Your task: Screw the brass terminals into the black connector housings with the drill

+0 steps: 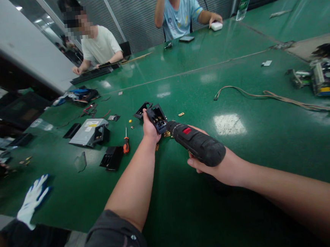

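Observation:
My left hand (pixel 150 127) is closed round a black plastic housing (pixel 157 118), whose open side shows small metal parts inside. In my right hand (pixel 211 169) is a black cordless drill (pixel 197 142) with a red switch on top. The drill's chuck points left and sits right at the housing's edge; whether its bit touches anything inside cannot be made out. Small brass-coloured pieces (pixel 167 134) lie on the table just below the housing, and another brass piece (pixel 181 114) lies beyond the chuck.
Left of my arm are an orange-handled screwdriver (pixel 126 143), a black case (pixel 111 158), a silver drive (pixel 88 132) and a white glove (pixel 34 200). Cables (pixel 268 94) and a circuit board (pixel 327 74) lie to the right. Two people sit across the green table (pixel 186 76).

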`<action>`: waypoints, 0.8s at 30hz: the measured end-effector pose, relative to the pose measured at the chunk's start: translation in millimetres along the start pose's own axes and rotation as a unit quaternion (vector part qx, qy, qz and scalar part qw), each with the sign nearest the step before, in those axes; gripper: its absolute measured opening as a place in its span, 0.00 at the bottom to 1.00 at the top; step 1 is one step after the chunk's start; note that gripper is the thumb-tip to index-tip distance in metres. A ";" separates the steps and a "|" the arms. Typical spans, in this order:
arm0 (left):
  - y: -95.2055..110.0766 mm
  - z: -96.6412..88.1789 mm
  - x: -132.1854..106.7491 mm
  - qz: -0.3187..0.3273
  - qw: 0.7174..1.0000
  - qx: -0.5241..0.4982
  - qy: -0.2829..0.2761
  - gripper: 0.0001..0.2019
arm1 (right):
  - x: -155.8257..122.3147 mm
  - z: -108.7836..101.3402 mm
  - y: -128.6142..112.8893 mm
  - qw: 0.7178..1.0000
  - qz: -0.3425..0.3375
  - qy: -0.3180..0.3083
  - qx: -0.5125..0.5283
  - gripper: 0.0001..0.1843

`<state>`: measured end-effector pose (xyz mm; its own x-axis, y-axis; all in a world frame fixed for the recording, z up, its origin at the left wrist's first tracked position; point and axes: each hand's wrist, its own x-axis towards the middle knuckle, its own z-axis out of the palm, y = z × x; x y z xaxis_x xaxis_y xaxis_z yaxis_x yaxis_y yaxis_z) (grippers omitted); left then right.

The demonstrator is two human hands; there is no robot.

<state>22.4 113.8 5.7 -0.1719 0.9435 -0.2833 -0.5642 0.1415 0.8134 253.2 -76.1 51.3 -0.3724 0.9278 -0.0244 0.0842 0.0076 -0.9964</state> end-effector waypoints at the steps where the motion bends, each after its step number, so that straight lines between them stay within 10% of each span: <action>1: 0.0 0.0 0.1 -0.001 1.000 -0.001 0.000 0.38 | -0.1 0.2 -0.1 1.000 -0.001 0.001 -0.002 0.63; 24: 0.4 0.6 -0.2 0.003 1.000 0.002 0.007 0.37 | -0.3 0.1 0.5 1.000 -0.004 -0.002 -0.010 0.62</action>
<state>22.7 113.9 6.4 -0.1856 0.9403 -0.2853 -0.5606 0.1371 0.8167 253.3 -76.4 50.8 -0.3774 0.9259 -0.0168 0.1002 0.0228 -0.9947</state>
